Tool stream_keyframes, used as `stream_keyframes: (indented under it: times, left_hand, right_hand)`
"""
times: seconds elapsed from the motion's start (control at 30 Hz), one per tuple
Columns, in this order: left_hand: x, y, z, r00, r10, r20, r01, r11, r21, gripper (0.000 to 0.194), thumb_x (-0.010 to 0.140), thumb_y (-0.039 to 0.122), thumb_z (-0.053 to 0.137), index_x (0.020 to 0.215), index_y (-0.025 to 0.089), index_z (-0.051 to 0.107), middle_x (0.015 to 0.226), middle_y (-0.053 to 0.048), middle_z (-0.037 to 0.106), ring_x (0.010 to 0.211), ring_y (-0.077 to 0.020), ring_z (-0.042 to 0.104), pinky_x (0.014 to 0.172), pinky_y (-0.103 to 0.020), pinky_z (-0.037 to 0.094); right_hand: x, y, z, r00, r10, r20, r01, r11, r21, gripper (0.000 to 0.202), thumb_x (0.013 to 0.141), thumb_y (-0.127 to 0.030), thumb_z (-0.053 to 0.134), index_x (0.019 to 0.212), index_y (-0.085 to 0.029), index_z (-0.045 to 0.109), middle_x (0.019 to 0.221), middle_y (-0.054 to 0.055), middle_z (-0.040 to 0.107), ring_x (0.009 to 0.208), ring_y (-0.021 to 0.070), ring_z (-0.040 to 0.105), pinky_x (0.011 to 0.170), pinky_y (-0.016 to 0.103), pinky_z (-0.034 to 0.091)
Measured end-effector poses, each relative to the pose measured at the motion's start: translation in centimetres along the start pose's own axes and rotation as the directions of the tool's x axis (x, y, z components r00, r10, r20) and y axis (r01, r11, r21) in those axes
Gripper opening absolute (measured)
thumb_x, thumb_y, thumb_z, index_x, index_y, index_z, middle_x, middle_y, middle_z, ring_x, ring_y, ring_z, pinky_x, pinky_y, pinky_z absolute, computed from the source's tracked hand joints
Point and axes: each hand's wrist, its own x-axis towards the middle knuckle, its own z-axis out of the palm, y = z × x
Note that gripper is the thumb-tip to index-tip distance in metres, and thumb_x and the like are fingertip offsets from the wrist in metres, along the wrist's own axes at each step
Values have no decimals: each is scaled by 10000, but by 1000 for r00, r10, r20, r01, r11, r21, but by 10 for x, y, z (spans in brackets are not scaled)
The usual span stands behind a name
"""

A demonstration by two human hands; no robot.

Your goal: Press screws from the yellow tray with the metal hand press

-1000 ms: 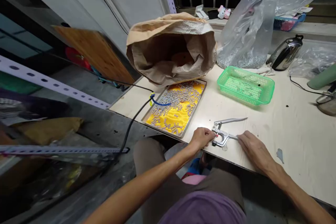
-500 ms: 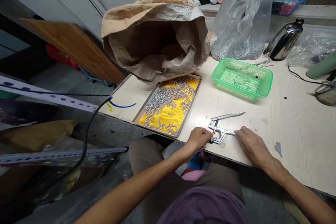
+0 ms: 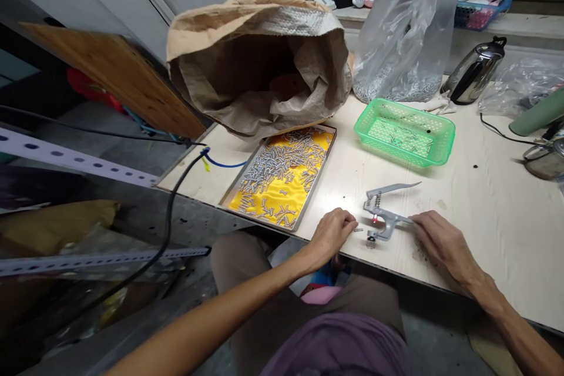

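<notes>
My left hand (image 3: 332,232) is pinched closed near the table's front edge, with a small metal screw (image 3: 358,230) sticking out from its fingertips. Just to the right are grey metal snap-fastener pliers (image 3: 388,224), jaws facing left, with a spring and a red tip showing. Their handles are spread apart. My right hand (image 3: 443,244) grips the end of the lower handle between thumb and fingers. Left of my left hand, a shallow metal tray (image 3: 304,211) lined with yellow cloth bears many small screws (image 3: 282,161).
Behind the tray, a large brown paper sack (image 3: 259,70) gapes open. A green plastic basket (image 3: 405,155) holds a few screws. Farther back stand a clear bag of metal pieces (image 3: 400,82) and a steel kettle (image 3: 476,70). A black cable (image 3: 167,217) hangs at the table's left corner.
The pliers and my right hand have shifted right, away from my left hand. A screw now shows at my left fingertips. The black cable by the left corner has swung right.
</notes>
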Motion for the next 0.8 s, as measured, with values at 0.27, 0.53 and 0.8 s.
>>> stream_keyframes:
  times: [0.27, 0.53, 0.8]
  left_hand:
    - [-11, 8, 9, 939, 211, 272, -320, 826, 464, 260, 821, -16, 420, 924, 133, 606, 1007, -112, 595, 981, -214, 563, 744, -288, 499]
    - [-5, -3, -1, 924, -325, 200, 381, 812, -442, 124, 842, 184, 533, 806, 113, 628, 464, 60, 489, 387, -68, 452, 398, -166, 366]
    - [-7, -7, 8, 885, -413, 215, 456, 677, -578, 90, 789, 127, 591, 704, 107, 610, 390, 87, 434, 345, -50, 392, 332, -148, 296]
  right_hand:
    - [-16, 6, -9, 996, -48, -72, 35, 984, -174, 176, 961, -238, 398, 982, -176, 561, 849, 49, 609, 750, 145, 598, 661, 257, 478]
    - [-7, -11, 23, 989, -145, 6, 143, 972, -189, 243, 964, -165, 329, 951, -148, 571, 773, 40, 574, 692, 142, 551, 590, 251, 430]
    - [0, -18, 37, 992, -122, 31, 126, 978, -168, 215, 930, -95, 361, 890, -160, 562, 745, 21, 525, 669, 134, 504, 569, 246, 366]
